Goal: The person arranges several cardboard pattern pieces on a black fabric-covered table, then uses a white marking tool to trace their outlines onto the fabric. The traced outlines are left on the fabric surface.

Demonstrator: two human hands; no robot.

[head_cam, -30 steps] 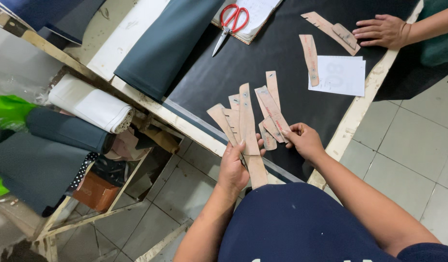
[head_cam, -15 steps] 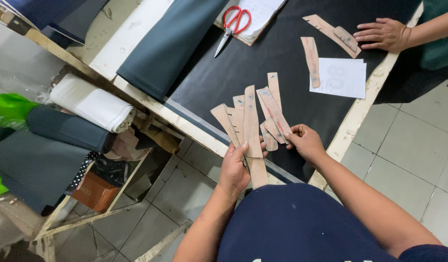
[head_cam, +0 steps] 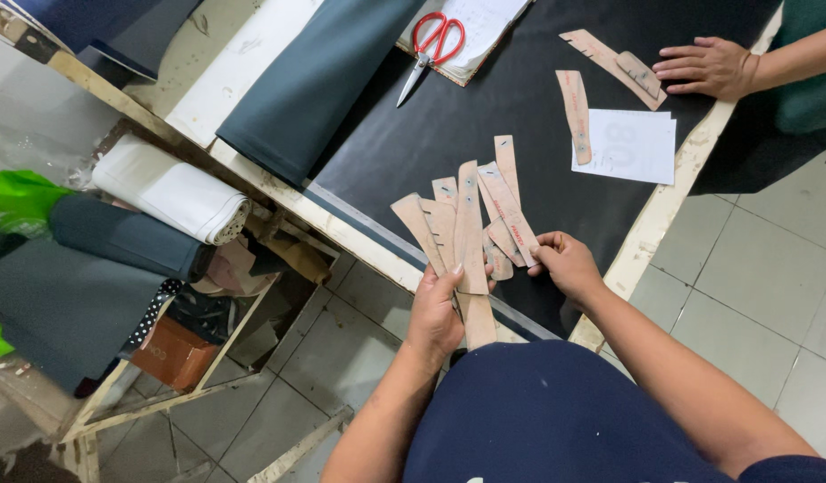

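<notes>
Fanning out a bunch of tan cardboard pattern strips [head_cam: 467, 228], you are gripping their lower ends in your left hand [head_cam: 437, 313], closed around them, while your right hand [head_cam: 563, 261] is pinching the rightmost strips. The sorting looks only partly done: the fan is held over the desk's [head_cam: 650, 237] near edge, on black fabric [head_cam: 484, 116]. Beyond the fan, more strips are lying loose beside a white paper sheet [head_cam: 632, 148], where another person's hand [head_cam: 710, 66] is resting; red scissors [head_cam: 431, 45] are lying farther left.
</notes>
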